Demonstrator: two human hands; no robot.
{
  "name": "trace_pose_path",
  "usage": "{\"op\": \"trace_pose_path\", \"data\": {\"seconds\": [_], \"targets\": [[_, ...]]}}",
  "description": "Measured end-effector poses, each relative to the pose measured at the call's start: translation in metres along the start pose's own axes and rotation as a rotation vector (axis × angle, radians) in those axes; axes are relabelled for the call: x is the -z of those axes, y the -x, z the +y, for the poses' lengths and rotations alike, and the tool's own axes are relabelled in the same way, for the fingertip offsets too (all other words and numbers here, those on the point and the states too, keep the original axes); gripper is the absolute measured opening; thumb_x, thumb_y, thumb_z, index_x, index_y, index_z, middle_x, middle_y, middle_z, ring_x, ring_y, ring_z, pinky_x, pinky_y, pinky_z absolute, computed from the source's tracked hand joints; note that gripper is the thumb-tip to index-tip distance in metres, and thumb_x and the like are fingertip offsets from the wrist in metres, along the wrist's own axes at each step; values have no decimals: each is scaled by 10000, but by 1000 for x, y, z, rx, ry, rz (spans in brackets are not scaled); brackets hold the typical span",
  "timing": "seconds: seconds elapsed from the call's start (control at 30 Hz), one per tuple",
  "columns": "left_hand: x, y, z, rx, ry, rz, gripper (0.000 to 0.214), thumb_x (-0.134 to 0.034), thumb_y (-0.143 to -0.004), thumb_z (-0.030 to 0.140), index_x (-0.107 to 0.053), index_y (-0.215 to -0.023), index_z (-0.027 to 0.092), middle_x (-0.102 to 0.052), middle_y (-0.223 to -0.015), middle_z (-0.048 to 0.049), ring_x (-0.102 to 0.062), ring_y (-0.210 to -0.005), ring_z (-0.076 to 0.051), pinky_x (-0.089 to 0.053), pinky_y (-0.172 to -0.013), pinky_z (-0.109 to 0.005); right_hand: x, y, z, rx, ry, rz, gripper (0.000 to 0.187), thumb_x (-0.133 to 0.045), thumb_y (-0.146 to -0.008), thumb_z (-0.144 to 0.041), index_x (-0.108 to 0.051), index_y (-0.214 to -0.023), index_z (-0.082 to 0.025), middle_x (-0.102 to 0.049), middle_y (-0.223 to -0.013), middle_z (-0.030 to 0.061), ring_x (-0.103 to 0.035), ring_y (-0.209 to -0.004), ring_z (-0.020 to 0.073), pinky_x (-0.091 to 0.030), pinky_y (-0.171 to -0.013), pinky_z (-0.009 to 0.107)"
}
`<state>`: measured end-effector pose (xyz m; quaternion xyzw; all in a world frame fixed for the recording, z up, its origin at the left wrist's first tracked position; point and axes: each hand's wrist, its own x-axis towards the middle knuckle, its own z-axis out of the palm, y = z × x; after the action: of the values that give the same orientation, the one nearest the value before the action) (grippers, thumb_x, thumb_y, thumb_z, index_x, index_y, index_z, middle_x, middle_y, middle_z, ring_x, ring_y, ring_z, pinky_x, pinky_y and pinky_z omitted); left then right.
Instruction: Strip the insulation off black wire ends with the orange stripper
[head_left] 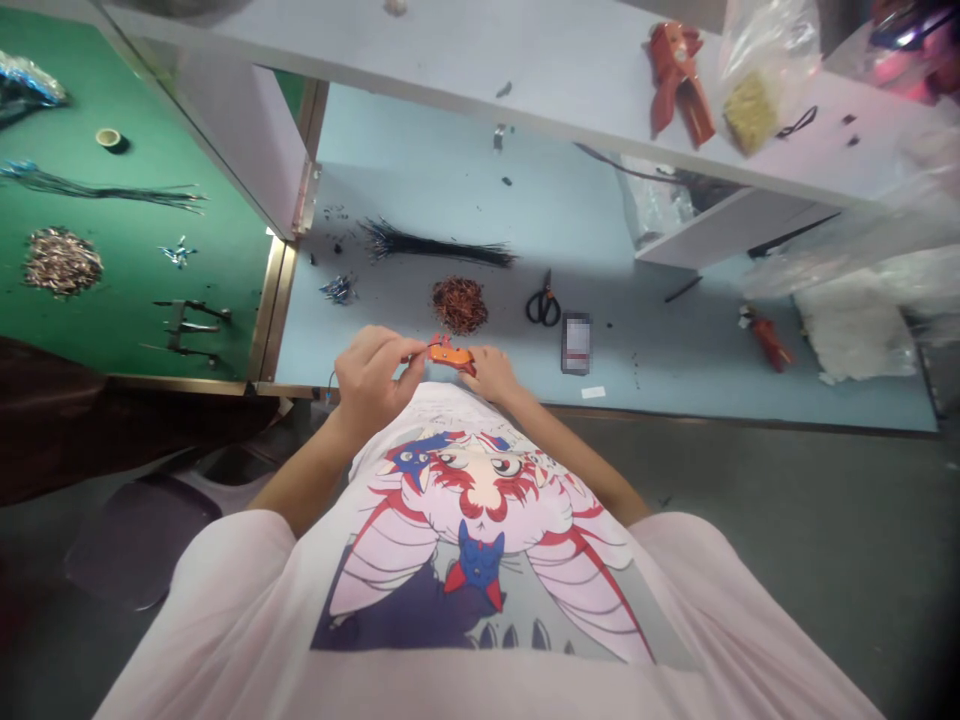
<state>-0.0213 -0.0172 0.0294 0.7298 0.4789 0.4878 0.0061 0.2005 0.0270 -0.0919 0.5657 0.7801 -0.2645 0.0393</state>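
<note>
Orange hand tool (450, 357) sits over the near edge of the blue surface (682, 345), between your left hand (375, 375) and your right hand (493, 375), its long axis running side to side with the red end toward the left; your right hand is clamped on its other end, while your left thumb and fingers pinch a thin dark wire (330, 385) roughly in line with that axis; whether wire and tool touch, I cannot tell

Right hand (493, 374) gripping orange tool (450, 356), left hand (373, 374) pinching thin wire (331, 381)
</note>
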Motion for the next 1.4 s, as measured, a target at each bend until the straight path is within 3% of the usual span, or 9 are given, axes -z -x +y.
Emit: {"op": "trace_pose_path", "data": {"seconds": [0.13,0.27,0.43,0.57,0.73,0.87,1.0,1.13,1.4], "targets": [[-2,4,1,-106,-80,-29,105,-644,-763,127,-606,-842,186,-633,-714,-16,-538,-674,-131,-439,-653,-255,-30,-15,8,6,26,-37,393,-583,-821,-301,-576,-1158,-97,-560,-1147,218,-470,-1093,339,-320,-947,471],[-5,10,-1,-84,-118,-89,49,-605,-802,156,-600,-833,193,-633,-709,-16,-539,-678,-137,-428,-661,-263,-28,-17,5,26,-24,-28,420,-632,-791,-276,-576,-1173,-113,-563,-1185,199,-467,-1122,330,-329,-955,464],[-9,15,-4,-80,-119,-133,37,-604,-808,168,-609,-837,192,-646,-723,-20,-543,-681,-139,-421,-668,-265,23,7,-19,126,-201,96,336,-405,-948,-312,-493,-1232,-157,-559,-1231,126,-510,-1135,207,-374,-974,358],[-13,11,-2,-107,-80,-140,42,-620,-798,161,-612,-832,183,-646,-710,-20,-546,-676,-139,-425,-668,-258,74,37,-45,477,-555,374,272,-517,-906,-342,-537,-1135,-196,-599,-1105,93,-544,-1060,214,-420,-929,389],[-19,5,8,-133,-71,-177,25,-604,-812,170,-626,-813,182,-640,-681,-21,-544,-659,-139,-433,-664,-253,90,49,-64,591,-481,475,84,-496,-915,-224,-576,-896,-204,-614,-872,54,-557,-865,188,-447,-800,362],[-10,8,1,-105,-142,-221,60,-582,-829,186,-630,-794,178,-617,-648,-18,-525,-630,-135,-406,-622,-252,89,42,-43,499,-444,575,106,-501,-900,-224,-566,-820,-199,-606,-833,44,-559,-830,184,-433,-790,354],[14,15,-24,171,-175,-136,58,-604,-819,206,-634,-777,180,-542,-583,10,-469,-569,-117,-359,-575,-256,86,20,13,120,-560,767,157,-477,-894,-275,-599,-860,-182,-609,-828,40,-574,-798,170,-449,-752,311],[16,17,-30,447,29,-146,82,-623,-813,262,-662,-776,200,-535,-609,21,-468,-571,-97,-360,-565,-237,54,-19,38,-49,-411,366,200,-551,-832,-321,-665,-789,-162,-672,-805,42,-600,-761,161,-445,-733,276],[-12,10,-10,616,235,-99,97,-640,-796,267,-680,-765,184,-518,-612,28,-424,-541,-71,-353,-545,-216,5,-106,34,-180,-282,185,402,-427,-918,-399,-699,-902,-104,-703,-857,115,-620,-783,203,-430,-722,295]]}}
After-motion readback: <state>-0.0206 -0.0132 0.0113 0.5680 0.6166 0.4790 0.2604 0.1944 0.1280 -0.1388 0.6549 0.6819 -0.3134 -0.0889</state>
